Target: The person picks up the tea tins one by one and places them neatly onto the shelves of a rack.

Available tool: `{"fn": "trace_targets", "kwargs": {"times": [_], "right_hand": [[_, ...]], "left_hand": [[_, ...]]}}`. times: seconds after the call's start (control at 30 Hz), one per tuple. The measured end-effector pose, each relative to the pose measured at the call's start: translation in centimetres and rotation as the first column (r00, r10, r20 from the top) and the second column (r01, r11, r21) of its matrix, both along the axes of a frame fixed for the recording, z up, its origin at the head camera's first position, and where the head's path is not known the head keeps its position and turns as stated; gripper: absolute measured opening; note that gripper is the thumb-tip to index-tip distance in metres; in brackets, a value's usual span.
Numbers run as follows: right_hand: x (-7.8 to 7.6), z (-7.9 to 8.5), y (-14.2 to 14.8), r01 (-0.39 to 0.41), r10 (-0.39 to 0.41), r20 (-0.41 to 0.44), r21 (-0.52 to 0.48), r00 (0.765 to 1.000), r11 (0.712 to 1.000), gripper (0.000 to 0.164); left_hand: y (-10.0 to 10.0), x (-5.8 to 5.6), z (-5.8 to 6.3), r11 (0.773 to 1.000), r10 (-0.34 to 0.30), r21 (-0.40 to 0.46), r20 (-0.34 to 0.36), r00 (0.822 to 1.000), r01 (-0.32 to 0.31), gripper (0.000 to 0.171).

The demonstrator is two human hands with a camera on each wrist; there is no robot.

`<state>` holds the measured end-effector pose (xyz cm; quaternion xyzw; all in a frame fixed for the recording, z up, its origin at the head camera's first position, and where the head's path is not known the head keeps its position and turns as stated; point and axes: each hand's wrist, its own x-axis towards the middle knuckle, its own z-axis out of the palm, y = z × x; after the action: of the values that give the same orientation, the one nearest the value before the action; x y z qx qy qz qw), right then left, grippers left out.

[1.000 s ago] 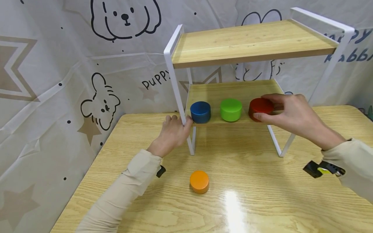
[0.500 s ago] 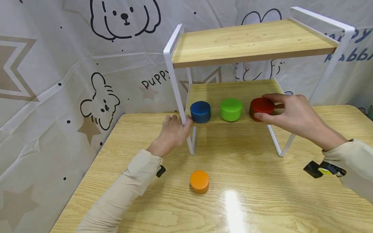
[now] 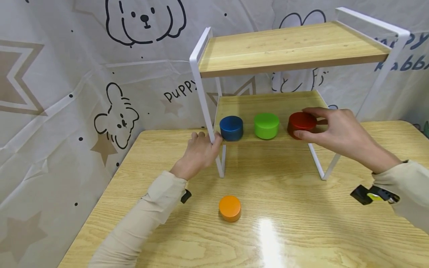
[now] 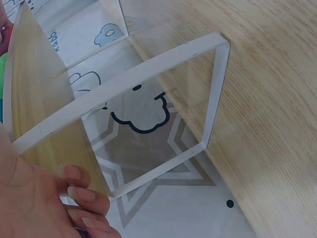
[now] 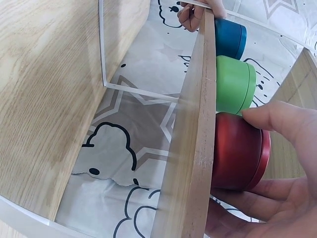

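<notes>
My right hand [image 3: 345, 130] pinches a round red tin [image 3: 299, 124] between thumb and fingers. The tin stands at the right of the lower board [image 3: 285, 102] of a two-tier shelf rack, and its lid seam shows in the right wrist view. To its left on that board stand a green tin [image 3: 266, 126] and a blue tin [image 3: 231, 128], apart from each other. My left hand [image 3: 199, 150] grips the rack's white left post [image 3: 205, 100] beside the blue tin. In the left wrist view its fingers [image 4: 86, 198] are curled near the white frame.
An orange tin [image 3: 229, 208] stands on the wooden table [image 3: 161, 238] in front of the rack. The rack's upper board [image 3: 291, 46] extends over the lower one. A printed cloth [image 3: 67, 156] hangs behind and to the left.
The red tin and my right hand have shifted very slightly to the right, away from the green tin. My left hand stays at the post.
</notes>
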<state>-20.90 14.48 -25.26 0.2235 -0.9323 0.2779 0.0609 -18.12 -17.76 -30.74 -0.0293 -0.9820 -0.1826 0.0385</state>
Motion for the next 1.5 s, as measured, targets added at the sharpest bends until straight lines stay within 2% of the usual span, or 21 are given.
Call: {"fn": "trace_targets", "kwargs": {"times": [0.5, 0.7, 0.9, 1.03, 1.1, 1.27, 1.3, 1.5], "right_hand": [[0.0, -0.1, 0.3, -0.009, 0.009, -0.019, 0.010, 1.000, 1.000, 0.070], [0.7, -0.1, 0.8, -0.031, 0.033, -0.088, 0.019, 0.996, 0.999, 0.069], [2.6, -0.5, 1.7, -0.057, 0.062, -0.239, 0.026, 0.969, 0.998, 0.071], [4.4, -1.1, 2.3, -0.052, 0.045, -0.322, -0.013, 0.946, 0.999, 0.072], [5.2, -1.3, 2.5, -0.040, 0.025, -0.361, -0.033, 0.932, 0.999, 0.072], [6.5, -1.5, 2.6, -0.024, -0.005, -0.397, -0.069, 0.918, 0.997, 0.070], [6.7, -1.5, 2.6, -0.027, -0.006, -0.399, -0.076, 0.917, 0.997, 0.069], [7.3, -2.1, 2.6, -0.063, 0.003, -0.441, -0.122, 0.897, 0.990, 0.065]], "left_hand": [[0.2, -0.1, 0.0, 1.000, -0.027, 0.002, -0.023, 0.999, 0.027, 0.055], [0.2, -0.2, 0.0, 0.999, -0.044, -0.019, -0.023, 0.999, 0.043, 0.053], [0.2, -0.1, 0.0, 1.000, -0.011, 0.012, -0.011, 1.000, 0.011, 0.057], [0.1, -0.1, 0.0, 0.999, -0.033, -0.004, -0.021, 0.999, 0.032, 0.053], [0.0, 0.0, 0.1, 0.997, -0.062, -0.043, -0.034, 0.997, 0.061, 0.046], [-0.1, 0.0, 0.1, 0.994, -0.083, -0.076, -0.049, 0.995, 0.080, 0.039], [-0.1, 0.0, 0.1, 0.997, -0.064, -0.046, -0.048, 0.997, 0.062, 0.044], [0.0, -0.1, 0.0, 1.000, -0.025, -0.018, -0.024, 0.999, 0.024, 0.054]]}}
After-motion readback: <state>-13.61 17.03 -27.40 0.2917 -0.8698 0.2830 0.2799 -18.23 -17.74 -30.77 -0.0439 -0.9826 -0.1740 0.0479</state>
